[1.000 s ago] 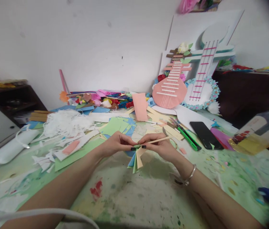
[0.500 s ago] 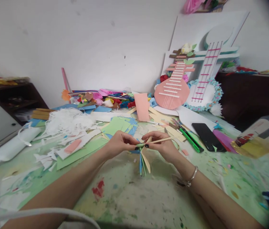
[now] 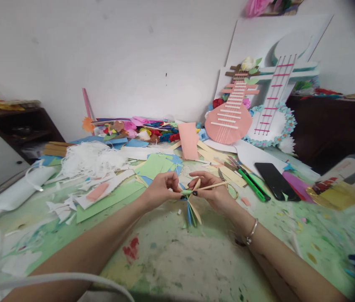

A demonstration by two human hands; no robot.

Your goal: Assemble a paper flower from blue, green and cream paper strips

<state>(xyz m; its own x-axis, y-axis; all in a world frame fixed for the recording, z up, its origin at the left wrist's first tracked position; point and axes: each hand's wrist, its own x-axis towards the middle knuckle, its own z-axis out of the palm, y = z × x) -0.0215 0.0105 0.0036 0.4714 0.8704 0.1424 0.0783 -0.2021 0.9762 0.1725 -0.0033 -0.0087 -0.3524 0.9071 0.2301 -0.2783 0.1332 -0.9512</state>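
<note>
The left hand (image 3: 162, 191) is curled, thumb at the folded paper (image 3: 191, 213); whether it grips, I cannot tell. The right hand (image 3: 217, 195) holds this paper and a thin stick (image 3: 212, 186).

Craft wkshp: paint-stained tbl (image 3: 171, 260), green ppr offcuts (image 3: 155, 166), white shreds (image 3: 91, 159), cutter (image 3: 253, 184), pink lute model (image 3: 229, 122).

Soft light, slight haze; dark corners (right)

I read passage on the near side of the folded-paper fan (image 3: 194, 214); green paper scraps (image 3: 154, 165) obstruct behind, utility knife (image 3: 253, 184) farther right.
</note>
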